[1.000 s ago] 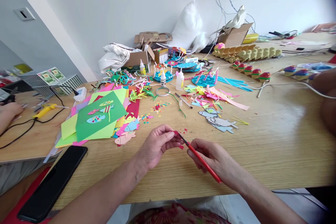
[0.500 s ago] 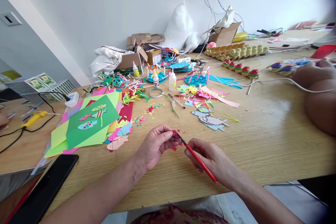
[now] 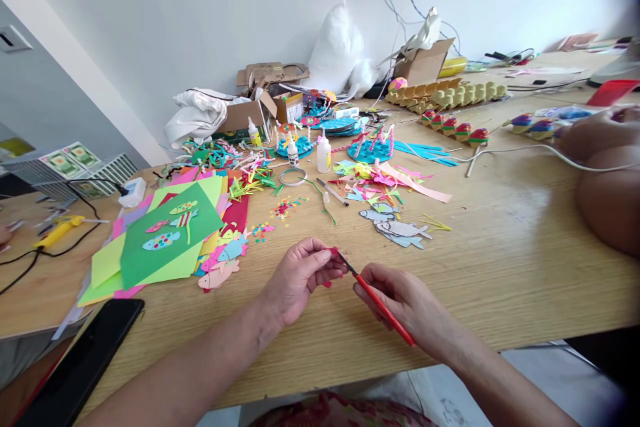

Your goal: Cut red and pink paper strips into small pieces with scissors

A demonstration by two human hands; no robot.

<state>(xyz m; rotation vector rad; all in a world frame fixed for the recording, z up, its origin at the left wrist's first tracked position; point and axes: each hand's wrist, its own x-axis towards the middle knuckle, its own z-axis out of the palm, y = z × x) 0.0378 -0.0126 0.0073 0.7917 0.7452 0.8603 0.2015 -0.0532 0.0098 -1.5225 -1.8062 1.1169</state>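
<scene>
Near the front middle of the table, my left hand point(image 3: 303, 275) pinches a small red piece of paper point(image 3: 333, 251) between thumb and fingers. Red-handled scissors point(image 3: 383, 309) are gripped in my right hand point(image 3: 395, 297), their dark blades pointing up and left against the red paper. Another bit of red shows just below my left fingertips. Beyond my hands lie small coloured paper dots point(image 3: 284, 208) and several grey-blue paper fish point(image 3: 397, 228). To the left, paper fish rest on a green sheet point(image 3: 135, 243).
A black phone point(image 3: 93, 353) lies at the front left edge. Glue bottles point(image 3: 323, 152), paper strips point(image 3: 395, 181) and blue crafts point(image 3: 371, 149) stand farther back. Another person's arm point(image 3: 607, 180) rests at the right beside painted egg-carton pieces point(image 3: 533, 127).
The view has shifted slightly, so the table's items appear a little further left. My hands hold the paper and scissors almost as before.
</scene>
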